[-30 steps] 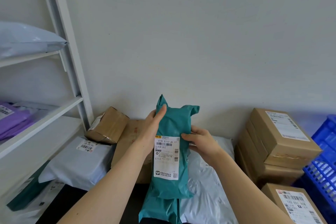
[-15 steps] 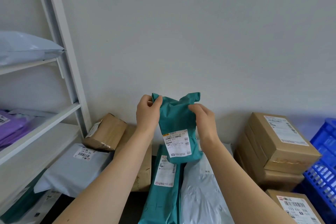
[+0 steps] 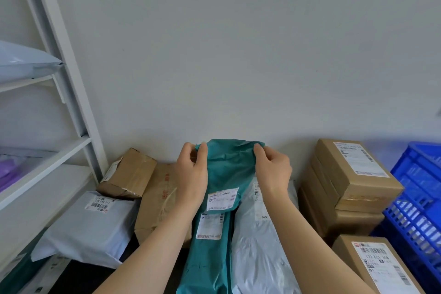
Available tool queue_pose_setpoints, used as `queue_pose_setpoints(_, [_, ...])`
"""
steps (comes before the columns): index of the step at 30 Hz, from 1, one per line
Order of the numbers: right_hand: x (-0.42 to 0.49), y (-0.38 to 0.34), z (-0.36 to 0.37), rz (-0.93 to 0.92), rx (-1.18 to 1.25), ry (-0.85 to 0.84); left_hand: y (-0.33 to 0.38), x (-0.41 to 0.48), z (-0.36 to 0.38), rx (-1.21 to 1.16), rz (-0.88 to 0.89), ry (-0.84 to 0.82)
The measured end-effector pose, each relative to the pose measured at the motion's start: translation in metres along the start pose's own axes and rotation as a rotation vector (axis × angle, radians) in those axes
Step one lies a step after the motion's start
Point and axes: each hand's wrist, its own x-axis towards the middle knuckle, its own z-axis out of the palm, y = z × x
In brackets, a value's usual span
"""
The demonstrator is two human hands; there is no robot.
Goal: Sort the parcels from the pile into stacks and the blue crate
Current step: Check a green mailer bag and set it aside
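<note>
At the top corners of a small teal poly mailer, the fingers of the left hand and the fingers of the right hand are each clamped on the crinkled film, thumb against forefinger, one corner apiece. The mailer hangs between them close to the wall, its long axis running from the pinched top edge down toward the person, its white shipping label at the lower end and facing the camera. That lower end overlaps a long teal mailer, which lies lengthwise toward the person (whether the two touch cannot be told).

Both are soft, wrinkled plastic. Just right of the long one lies a pale grey poly mailer, glossy and puffy; just left a creased brown paper parcel with red print. A taped cardboard box sits tilted against the wall, resting partly on another grey mailer.

Further left stands a white shelf rack holding a grey mailer above and a purple one below. On the right rises a stack of labelled cardboard boxes, a further box nearer, and the blue crate of slotted plastic at the edge.
</note>
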Motion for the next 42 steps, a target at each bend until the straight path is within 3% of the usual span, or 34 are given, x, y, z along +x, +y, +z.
queue_pose_setpoints(7, [0.001, -0.002, -0.014, 0.097, 0.119, 0.086, 0.004, 0.004, 0.001, 0.051, 0.025, 0.056])
queue_pose_setpoints(18, [0.009, -0.001, -0.027, 0.091, -0.001, 0.179, 0.001, 0.007, -0.001, 0.084, 0.042, 0.029])
queue_pose_setpoints(23, [0.006, -0.005, -0.032, -0.143, -0.252, 0.203, 0.002, 0.008, -0.002, 0.072, 0.021, 0.081])
queue_pose_setpoints(25, [0.008, -0.008, -0.032, -0.193, -0.273, 0.137, 0.002, 0.009, -0.003, 0.015, 0.012, 0.056])
queue_pose_setpoints(28, [0.01, -0.01, -0.029, -0.103, -0.066, -0.026, 0.003, 0.007, -0.005, 0.003, 0.005, -0.099])
queue_pose_setpoints(32, [0.01, -0.008, -0.022, 0.004, -0.026, 0.046, 0.007, 0.003, -0.005, -0.08, -0.107, -0.244])
queue_pose_setpoints(37, [0.016, -0.005, -0.022, 0.087, 0.025, 0.122, 0.007, 0.005, -0.009, -0.051, -0.115, -0.254])
queue_pose_setpoints(42, [0.022, 0.002, -0.021, 0.074, 0.013, 0.175, 0.009, 0.01, -0.011, 0.061, 0.071, -0.202])
